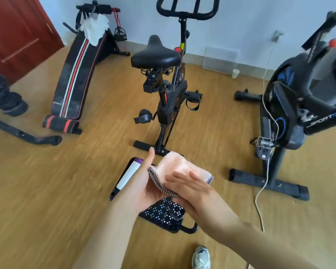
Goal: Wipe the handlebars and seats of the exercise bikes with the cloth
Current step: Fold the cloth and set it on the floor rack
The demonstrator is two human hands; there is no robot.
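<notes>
Peach fluffy cloth with checked trim is held before the body, well apart from the black saddle of the red-trimmed bike. It is cradled on the spread left hand and pressed flat under the straight-fingered right hand. Risk: the white cord trailing off the blue-trimmed black bike could be snagged underfoot, and the loosely folded cloth could be dropped. "SPORTS" is read on that bike's frame.
</notes>
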